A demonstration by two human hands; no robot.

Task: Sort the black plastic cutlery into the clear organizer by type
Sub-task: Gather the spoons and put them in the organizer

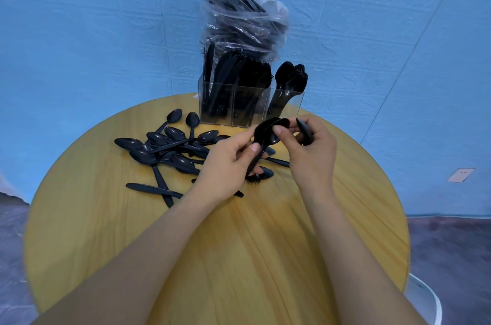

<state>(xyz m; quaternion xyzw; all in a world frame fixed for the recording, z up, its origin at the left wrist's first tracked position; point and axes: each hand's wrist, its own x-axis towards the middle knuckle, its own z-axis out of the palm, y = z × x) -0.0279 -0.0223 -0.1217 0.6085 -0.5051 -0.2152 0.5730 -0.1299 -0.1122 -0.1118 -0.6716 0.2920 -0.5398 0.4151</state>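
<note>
My left hand (225, 165) grips a small stack of black spoons (267, 133) by their handles, bowls up. My right hand (310, 149) pinches the bowls of that stack with thumb and fingers, and a black handle (304, 129) sticks out of its curled fingers. Both hands hover just in front of the clear organizer (249, 106), which has three compartments: knives on the left, forks in the middle, spoons (291, 77) on the right. A loose pile of black spoons (170, 146) lies on the table to the left. A fork (256, 178) lies under my hands.
The round yellow wooden table (239, 245) carries everything. Behind the organizer stands a clear plastic bag (239, 21) stuffed with more black cutlery. A blue wall is behind, and a white chair edge (427, 298) shows at the lower right.
</note>
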